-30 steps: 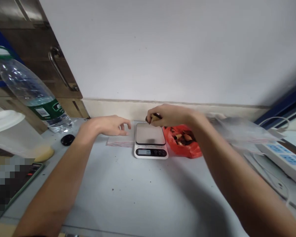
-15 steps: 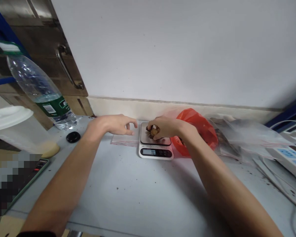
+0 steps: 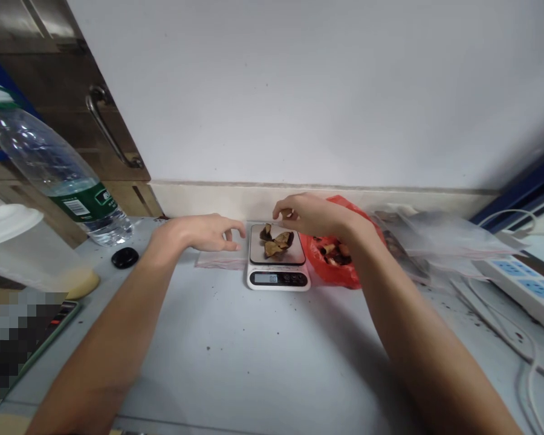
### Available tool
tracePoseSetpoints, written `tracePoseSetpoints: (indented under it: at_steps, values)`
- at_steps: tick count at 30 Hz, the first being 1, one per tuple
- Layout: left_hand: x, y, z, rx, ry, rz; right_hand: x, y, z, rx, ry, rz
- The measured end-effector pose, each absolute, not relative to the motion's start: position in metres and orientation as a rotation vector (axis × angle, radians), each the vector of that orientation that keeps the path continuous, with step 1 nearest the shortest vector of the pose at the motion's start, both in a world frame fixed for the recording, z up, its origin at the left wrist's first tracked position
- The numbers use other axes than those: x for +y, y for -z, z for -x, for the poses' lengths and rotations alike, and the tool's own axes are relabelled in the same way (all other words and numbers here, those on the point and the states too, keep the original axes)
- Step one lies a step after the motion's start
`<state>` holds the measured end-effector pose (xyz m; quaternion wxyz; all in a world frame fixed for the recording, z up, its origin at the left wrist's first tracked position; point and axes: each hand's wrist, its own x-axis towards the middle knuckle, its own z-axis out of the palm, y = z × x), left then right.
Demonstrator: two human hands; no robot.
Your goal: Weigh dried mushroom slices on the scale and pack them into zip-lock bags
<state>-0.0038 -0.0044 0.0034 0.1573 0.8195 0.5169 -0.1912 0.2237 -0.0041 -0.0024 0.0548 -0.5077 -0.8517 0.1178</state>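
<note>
A small white digital scale (image 3: 278,279) stands on the table, its display lit. On its metal plate lie several dried, curled brown pieces (image 3: 277,243); I cannot tell their exact kind. My right hand (image 3: 310,214) hovers just behind and right of them, fingers bent and apart, nothing visible in it. Left of the scale, my left hand (image 3: 213,232) is held with thumb and fingers apart, empty, over a flat clear zip bag (image 3: 222,258). An opened red plastic bag (image 3: 317,266) sits right of the scale, more brown pieces inside, partly covered by my right forearm.
At left are a water bottle (image 3: 58,163), a black round lid (image 3: 125,258), a white-lidded tub (image 3: 31,254) and a dark flat device (image 3: 40,344), partly pixelated. Clear bags (image 3: 435,241), a power strip (image 3: 521,290) and cables lie at right. A wall (image 3: 299,96) rises behind.
My right hand has let go of the brown pieces on the scale and moved up and back from them. My left hand keeps its pose. The view has shifted slightly.
</note>
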Motion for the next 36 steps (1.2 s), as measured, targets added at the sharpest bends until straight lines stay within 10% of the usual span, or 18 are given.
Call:
tracePoseSetpoints:
  at_steps: [36]
  values:
    - [-0.001, 0.002, 0.004, 1.475, 0.576, -2.342, -0.023, -0.029, -0.279, -2.496, -0.618, 1.717]
